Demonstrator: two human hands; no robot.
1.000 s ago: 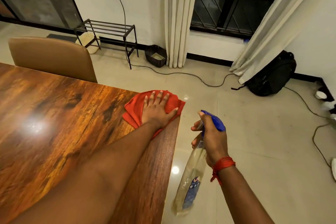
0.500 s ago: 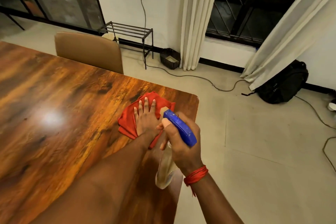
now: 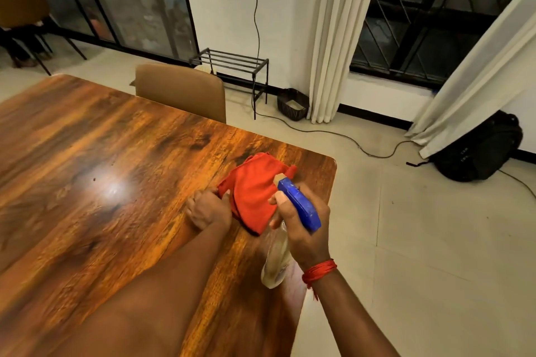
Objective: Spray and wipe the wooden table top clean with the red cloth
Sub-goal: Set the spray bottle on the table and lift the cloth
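Observation:
The glossy wooden table top (image 3: 95, 177) fills the left half of the view. A crumpled red cloth (image 3: 251, 190) lies near its far right corner. My left hand (image 3: 209, 209) pinches the cloth's left edge with curled fingers. My right hand (image 3: 304, 229) grips a clear spray bottle (image 3: 277, 258) with a blue trigger head (image 3: 298, 203). The nozzle points at the cloth from just to its right, above the table.
A tan chair (image 3: 182, 90) is pushed against the table's far side. Beyond it stand a black metal rack (image 3: 232, 62), a small dark basket (image 3: 291, 104) and curtains. A cable runs over the tiled floor toward a black backpack (image 3: 478, 148) at right.
My left hand went from pressing flat on the cloth to pinching its left edge. My right hand brought the spray bottle from beside the table to over the cloth.

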